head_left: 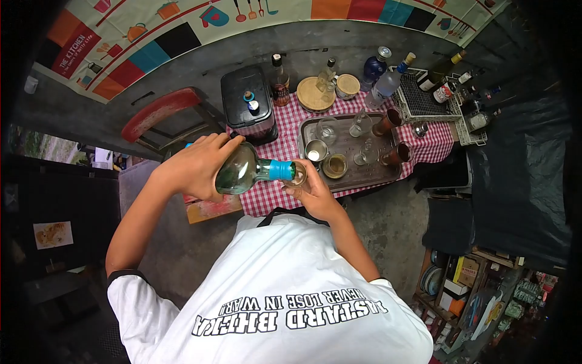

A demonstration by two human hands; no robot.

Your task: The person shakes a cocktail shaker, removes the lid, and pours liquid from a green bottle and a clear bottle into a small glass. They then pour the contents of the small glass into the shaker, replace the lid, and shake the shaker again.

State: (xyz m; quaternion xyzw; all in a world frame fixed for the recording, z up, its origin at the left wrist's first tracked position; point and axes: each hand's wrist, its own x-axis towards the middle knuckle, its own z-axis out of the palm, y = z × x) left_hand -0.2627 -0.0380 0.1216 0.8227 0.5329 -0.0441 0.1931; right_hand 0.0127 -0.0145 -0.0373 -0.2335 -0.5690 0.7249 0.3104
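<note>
My left hand [209,164] is wrapped round a clear glass bottle [237,170] with a blue band at its neck. The bottle lies tilted nearly level, its mouth pointing right. Right at that mouth, my right hand [313,193] holds a small glass [297,175] between thumb and fingers. Whether liquid is flowing cannot be made out. Just beyond my right hand is a brown tray [364,176] bearing a metal cup [316,150], a glass with yellowish liquid [334,165], other clear glasses and two brown cups [395,155].
Behind the tray on the checked cloth [286,127] stand a wooden-lidded container [316,94], a mug [347,87] and several bottles. A black bin [247,91] and a red chair [160,115] are at the left. A wire rack [418,100] with bottles is at the right.
</note>
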